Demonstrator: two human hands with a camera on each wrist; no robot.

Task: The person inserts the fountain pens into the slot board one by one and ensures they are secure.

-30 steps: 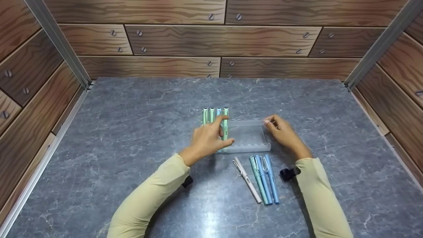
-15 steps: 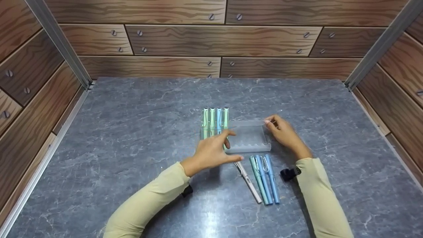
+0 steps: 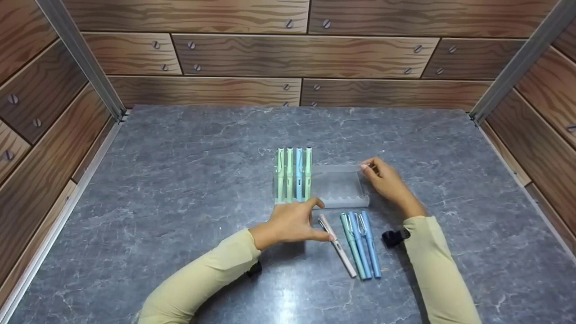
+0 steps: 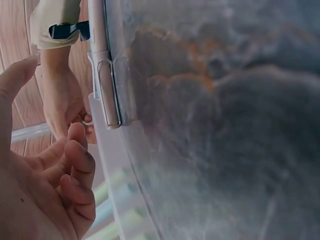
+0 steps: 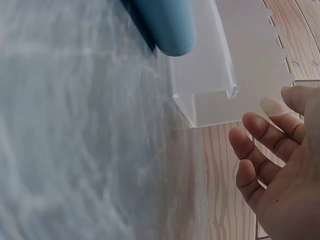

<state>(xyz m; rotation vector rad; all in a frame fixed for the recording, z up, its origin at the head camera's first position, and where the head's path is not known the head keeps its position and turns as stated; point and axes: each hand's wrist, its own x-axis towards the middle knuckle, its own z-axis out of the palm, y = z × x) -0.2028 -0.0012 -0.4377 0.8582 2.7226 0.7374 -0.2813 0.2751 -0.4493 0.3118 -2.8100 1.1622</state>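
A clear plastic pen tray (image 3: 337, 203) with a scalloped edge lies mid-table. Side by side in its left part are three light green pens (image 3: 308, 168) and a light blue pen (image 3: 299, 173); the near ends are partly behind my left hand (image 3: 292, 222). That hand hovers at the tray's near edge, thumb and fingers spread apart, holding nothing. Its thumb tip overlaps the upper part of a pinkish-silver pen (image 3: 342, 256), whose clip shows in the left wrist view. My right hand (image 3: 386, 182) pinches the tray's far right corner between thumb and index finger.
Right of the pinkish pen lie a teal pen (image 3: 353, 247) and two blue pens (image 3: 370, 245) close together. A blue pen end (image 5: 172, 30) looms near the tray in the right wrist view. Wood-patterned walls (image 3: 306, 56) enclose the table's back and sides.
My left hand has moved from the rightmost green pen in the tray toward me, down to the pinkish pen, uncovering the pens in the tray. The right hand stays at the corner.
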